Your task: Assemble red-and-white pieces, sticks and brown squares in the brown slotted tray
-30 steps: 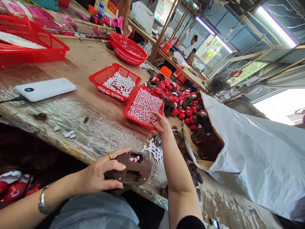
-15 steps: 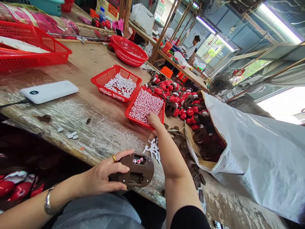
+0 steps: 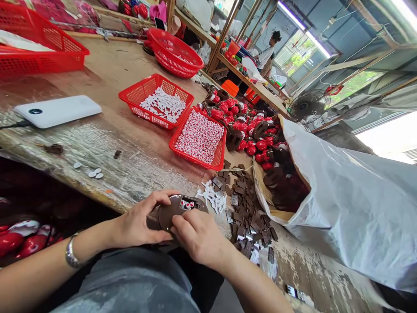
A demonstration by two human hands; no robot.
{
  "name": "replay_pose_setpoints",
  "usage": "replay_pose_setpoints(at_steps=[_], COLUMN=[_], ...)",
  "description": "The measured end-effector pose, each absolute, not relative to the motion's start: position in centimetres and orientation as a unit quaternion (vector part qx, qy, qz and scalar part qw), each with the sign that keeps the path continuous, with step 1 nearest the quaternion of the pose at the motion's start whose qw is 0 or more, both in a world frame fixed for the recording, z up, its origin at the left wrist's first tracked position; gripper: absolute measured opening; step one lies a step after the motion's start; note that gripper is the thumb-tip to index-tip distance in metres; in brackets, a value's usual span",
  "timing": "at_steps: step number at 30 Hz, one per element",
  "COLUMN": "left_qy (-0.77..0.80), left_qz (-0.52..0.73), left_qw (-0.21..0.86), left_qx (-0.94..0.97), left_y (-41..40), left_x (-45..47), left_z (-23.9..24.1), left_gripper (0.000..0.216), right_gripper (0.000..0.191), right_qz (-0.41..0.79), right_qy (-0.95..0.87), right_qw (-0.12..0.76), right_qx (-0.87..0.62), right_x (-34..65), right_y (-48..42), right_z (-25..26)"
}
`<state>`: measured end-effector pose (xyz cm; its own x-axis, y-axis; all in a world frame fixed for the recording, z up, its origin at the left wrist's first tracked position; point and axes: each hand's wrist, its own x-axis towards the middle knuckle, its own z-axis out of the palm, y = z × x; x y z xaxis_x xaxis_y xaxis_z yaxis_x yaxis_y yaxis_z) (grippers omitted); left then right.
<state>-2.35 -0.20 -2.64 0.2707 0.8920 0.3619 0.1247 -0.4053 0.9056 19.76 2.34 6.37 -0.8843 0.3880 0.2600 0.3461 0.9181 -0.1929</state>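
My left hand grips a round brown plastic casing near the table's front edge. A small window in the casing shows red-and-white beads. My right hand presses on the casing from the right, its fingers covering the lower part. Just beyond my hands lie white plastic pieces and a loose pile of small dark brown pieces. A red mesh basket full of red-and-white beads stands farther out, and another red basket holds white parts.
A heap of red and brown parts spills from a white sack on the right. A white power bank lies on the worn table. Red toys sit in my lap area. A person stands at a far bench near a fan.
My right hand has moved from the bead basket down onto the casing, uncovering the dark pile. My left hand has turned the casing slightly. The view has tilted a little.
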Motion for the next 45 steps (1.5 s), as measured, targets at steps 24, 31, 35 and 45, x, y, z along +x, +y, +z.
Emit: replay_pose_setpoints(at_steps=[24,31,35,45], left_qy=[0.387,0.362,0.36,0.361], left_qz=[0.469,0.461,0.461,0.463], left_qw=[0.376,0.349,0.35,0.366], left_qx=[0.699,0.731,0.732,0.722], left_y=[-0.7,-0.7,-0.7,-0.4], left_x=[-3.6,-3.1,-3.0,-2.7], left_z=[-2.1,-1.5,-0.8,-0.1], left_gripper=[0.053,0.054,0.056,0.052], right_gripper=[0.025,0.011,0.013,0.016], right_qz=[0.083,0.114,0.118,0.184], right_qy=[-0.787,-0.715,-0.712,-0.926], right_qw=[0.256,0.147,0.196,0.154], right_qx=[-0.555,-0.673,-0.664,-0.292], right_x=[27.3,28.7,28.1,23.0], right_y=[4.1,8.0,7.0,-1.5], right_z=[1.6,-1.9,0.3,10.0])
